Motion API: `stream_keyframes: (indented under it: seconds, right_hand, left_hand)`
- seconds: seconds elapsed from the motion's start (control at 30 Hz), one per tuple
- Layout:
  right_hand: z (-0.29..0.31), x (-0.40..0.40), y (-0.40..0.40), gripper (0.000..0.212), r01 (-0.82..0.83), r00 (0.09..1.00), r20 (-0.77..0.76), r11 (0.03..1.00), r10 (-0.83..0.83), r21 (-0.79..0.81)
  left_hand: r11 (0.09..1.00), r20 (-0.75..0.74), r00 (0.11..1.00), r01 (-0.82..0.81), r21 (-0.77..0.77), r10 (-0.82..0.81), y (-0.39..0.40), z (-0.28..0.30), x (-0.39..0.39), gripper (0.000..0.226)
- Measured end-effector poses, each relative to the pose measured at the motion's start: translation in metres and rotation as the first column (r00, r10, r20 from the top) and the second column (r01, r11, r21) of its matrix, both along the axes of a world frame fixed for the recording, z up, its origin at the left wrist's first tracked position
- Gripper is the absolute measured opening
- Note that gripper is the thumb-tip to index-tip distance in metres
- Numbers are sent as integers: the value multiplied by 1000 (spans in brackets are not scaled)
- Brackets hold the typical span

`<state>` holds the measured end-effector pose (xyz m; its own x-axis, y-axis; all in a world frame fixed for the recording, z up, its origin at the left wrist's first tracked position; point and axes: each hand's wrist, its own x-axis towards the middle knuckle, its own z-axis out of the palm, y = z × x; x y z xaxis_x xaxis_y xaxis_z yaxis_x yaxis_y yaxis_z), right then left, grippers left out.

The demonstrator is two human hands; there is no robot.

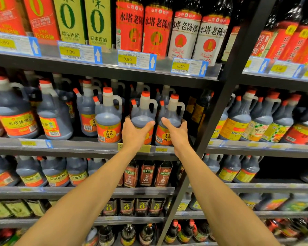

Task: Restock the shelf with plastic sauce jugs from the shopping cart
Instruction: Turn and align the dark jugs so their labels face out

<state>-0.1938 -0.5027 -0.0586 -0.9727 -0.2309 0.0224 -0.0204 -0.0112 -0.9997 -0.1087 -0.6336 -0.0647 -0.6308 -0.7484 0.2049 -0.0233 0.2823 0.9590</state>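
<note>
left hand (134, 133): wrapped round a jug (143, 112)
right hand (176, 133): gripping the next jug (171, 118), at 3 o'clock
shelf (69, 145): both sitting on it

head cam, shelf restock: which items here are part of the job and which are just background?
Part of the job:
- left hand, gripping the middle jug
- right hand, gripping the right jug
- shelf edge they stand on
- neighbouring jug, same label

Background:
- tall vinegar bottles on the shelf above
- price tag 9.90
- small brown bottles on the shelf below

2 bare forearms, no sleeves; left hand (134, 132), right hand (177, 134) (ungloved).
</note>
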Motion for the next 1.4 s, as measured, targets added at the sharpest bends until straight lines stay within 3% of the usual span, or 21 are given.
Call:
stream_keyframes:
  seconds: [0.5, 0.7, 0.87, 1.07, 1.27, 1.4]
  right_hand:
    - [-1, 6, 4, 101, 0, 999, -40, 1000, 1, 27]
    - [-1, 5, 5, 106, -4, 999, -40, 998, 7, 56]
    - [3, 6, 4, 110, -3, 1000, -21, 994, 5, 106]
    - [15, 15, 4, 99, 36, 999, -3, 981, -36, 191]
    - [19, 27, 17, 90, 19, 999, -45, 918, -1, 396]
    - [20, 42, 23, 79, 3, 989, -114, 759, 94, 651]
  left_hand:
    - [1000, 19, 1000, 23, -13, -23, 0, 4, 6, 98]
    - [999, 35, 999, 39, 0, -39, -1, 4, 6, 96]
    - [999, 79, 996, 49, -11, -48, 1, 7, 8, 94]
    - [995, 165, 982, 97, -10, -94, -5, 16, 16, 100]
    - [944, 330, 911, 302, -133, -245, -24, 14, 36, 88]
    - [833, 461, 835, 466, -300, -301, -35, 13, 62, 79]
